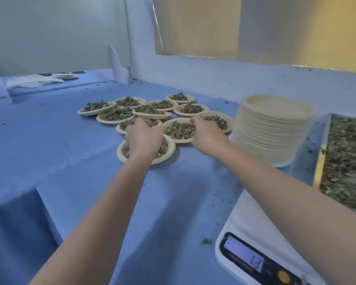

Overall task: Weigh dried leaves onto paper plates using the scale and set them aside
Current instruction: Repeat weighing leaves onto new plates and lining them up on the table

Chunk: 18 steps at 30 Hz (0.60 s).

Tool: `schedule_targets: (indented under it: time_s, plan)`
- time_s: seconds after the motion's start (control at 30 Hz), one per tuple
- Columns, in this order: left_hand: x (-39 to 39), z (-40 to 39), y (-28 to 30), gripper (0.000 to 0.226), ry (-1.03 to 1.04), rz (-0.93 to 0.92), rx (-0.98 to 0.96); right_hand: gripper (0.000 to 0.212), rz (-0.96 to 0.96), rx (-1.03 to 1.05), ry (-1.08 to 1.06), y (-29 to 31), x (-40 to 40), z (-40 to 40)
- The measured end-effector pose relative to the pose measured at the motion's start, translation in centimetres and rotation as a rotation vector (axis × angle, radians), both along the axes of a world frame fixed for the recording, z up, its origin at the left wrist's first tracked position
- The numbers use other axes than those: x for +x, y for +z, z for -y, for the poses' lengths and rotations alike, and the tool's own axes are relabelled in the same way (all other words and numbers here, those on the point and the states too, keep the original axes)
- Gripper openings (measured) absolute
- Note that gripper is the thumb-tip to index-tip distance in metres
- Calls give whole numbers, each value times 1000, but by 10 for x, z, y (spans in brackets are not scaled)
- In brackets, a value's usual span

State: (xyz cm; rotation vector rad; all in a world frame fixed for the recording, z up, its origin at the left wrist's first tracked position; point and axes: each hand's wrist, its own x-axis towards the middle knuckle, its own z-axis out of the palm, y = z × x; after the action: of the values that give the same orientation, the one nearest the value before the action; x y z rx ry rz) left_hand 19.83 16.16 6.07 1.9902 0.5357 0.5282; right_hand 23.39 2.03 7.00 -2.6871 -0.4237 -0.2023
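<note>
1. Nearest, the scale (255,251) sat at the tabletop's (74,192) near right corner with no plate visible on it, its display lit; probably a weighed plate had just gone off to the group.
2. Beside it, the tray of loose dried leaves (345,161) stood within easy reach for refilling.
3. The left hand (143,138) hung curled over the nearest filled plate (171,150); whether it pinched leaves or the rim I cannot tell.
4. The right hand (206,132) gripped the near edge of the next filled plate (179,130), seemingly nudging it into the cluster (144,110).
5. The stack of empty plates (273,128) crowded the right; open blue tabletop lay left.
</note>
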Motion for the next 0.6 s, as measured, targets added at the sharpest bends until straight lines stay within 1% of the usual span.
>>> schedule_targets:
  time_s: [0.1,0.27,0.37,0.4,0.47,0.5,0.53,0.57,0.6]
  plan:
    - [3,45,14,29,-178,25,-40,47,112,46,-33,25,-9,36]
    - [11,128,35,32,-403,65,7,39,259,202,4,62,-21,100]
    - [21,169,48,38,-470,80,78,38,359,161,-107,73,-14,142]
    - [26,180,50,41,-468,74,106,38,354,126,-182,74,-9,156]
    - [38,195,54,48,-427,45,164,36,263,41,-342,73,3,182]
    - [44,200,56,50,-402,18,180,30,188,18,-407,71,8,193]
    - [50,203,56,52,-388,-13,174,18,101,13,-463,68,11,200]
    - [55,205,56,54,-390,-42,152,17,19,35,-490,66,12,204]
    - [59,206,54,55,-402,-71,123,28,-55,96,-486,63,16,207]
